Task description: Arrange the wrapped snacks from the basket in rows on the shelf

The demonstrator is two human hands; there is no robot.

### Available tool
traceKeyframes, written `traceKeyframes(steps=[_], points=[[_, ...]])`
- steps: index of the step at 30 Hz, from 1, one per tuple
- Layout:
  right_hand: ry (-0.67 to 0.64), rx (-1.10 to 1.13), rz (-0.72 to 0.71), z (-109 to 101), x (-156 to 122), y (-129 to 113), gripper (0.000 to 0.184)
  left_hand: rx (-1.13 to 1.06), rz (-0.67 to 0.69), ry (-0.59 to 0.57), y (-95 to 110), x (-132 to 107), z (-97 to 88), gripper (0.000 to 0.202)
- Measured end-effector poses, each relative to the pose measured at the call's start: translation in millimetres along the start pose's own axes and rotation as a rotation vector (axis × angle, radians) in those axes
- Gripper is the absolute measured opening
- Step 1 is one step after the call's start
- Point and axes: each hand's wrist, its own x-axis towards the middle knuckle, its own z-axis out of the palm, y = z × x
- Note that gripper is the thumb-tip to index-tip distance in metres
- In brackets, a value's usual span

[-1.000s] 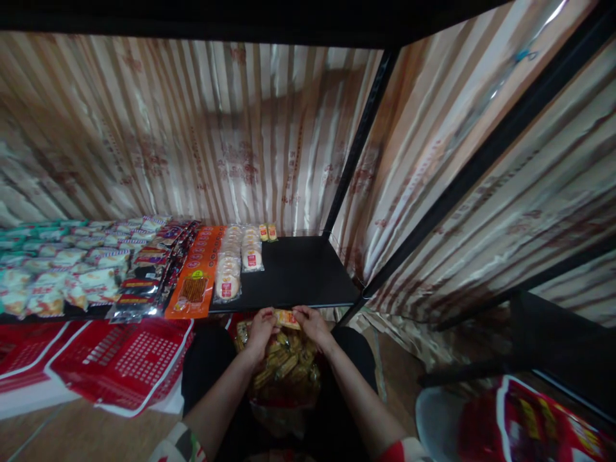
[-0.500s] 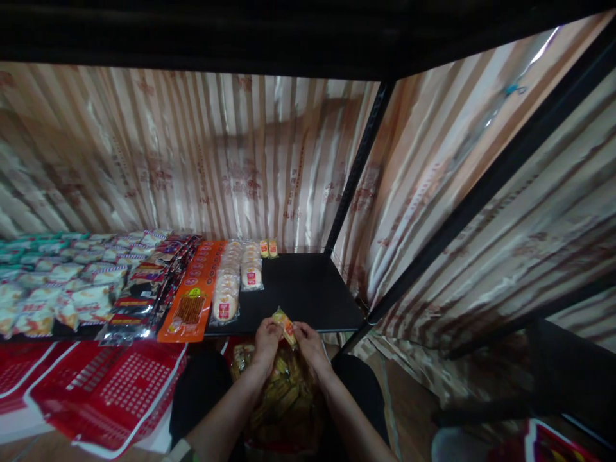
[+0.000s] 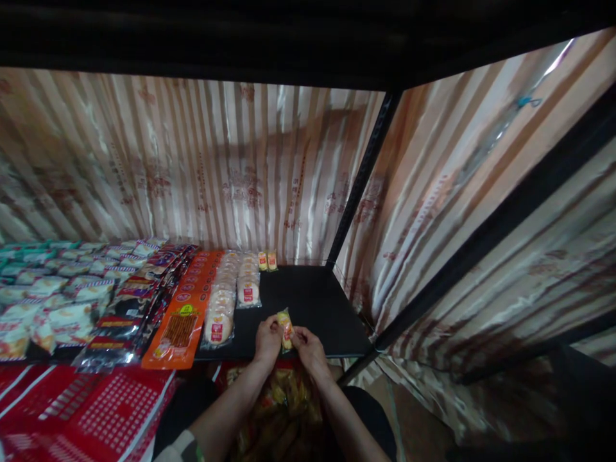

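Lying below the front edge of the black shelf, nearest the wearer and between the knees, a dim heap of yellow-wrapped packets filled what looked like a clear bag. Also below the shelf, toward its left end, stood a red basket with rows of square holes.

Just over the shelf's front edge, both hands met on one small yellow packet. The left hand had its fingers pinched closed on the packet's left side, near the top; the right hand had its fingers closed on the right side, lower down. The packet tilted slightly, and whether it touched the shelf could not be told. It looked light, its wrapper thin and probably slippery, its contents likely crisp and easily broken; a gentle pinch at the sides or the sealed ends seemed the safer hold.

On the shelf's left part lay white packets, dark packets and a flat orange packet; nearer its middle ran round cracker packs. At the shelf's back edge, two small yellow packets stood side by side. Behind the shelf hung a striped curtain.
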Motion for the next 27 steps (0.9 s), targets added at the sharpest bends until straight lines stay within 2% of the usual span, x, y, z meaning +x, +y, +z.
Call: traceKeyframes(steps=[9, 16, 27], points=[[-0.002, -0.146, 0.013, -3.2, 43.2, -4.4, 0.026, 0.103, 0.003, 0.024, 3.3, 36.9, 21.1, 0.025], [0.071, -0.328, 0.068, -6.7, 76.4, -8.2, 0.025, 0.096, 0.002, 0.012, 8.6, 62.3, 34.9, 0.028], [0.120, -0.498, 0.133, -7.7, 123.1, -22.0, 0.028, 0.293, -0.017, 0.059, 25.7, 98.1, 46.0, 0.028]])
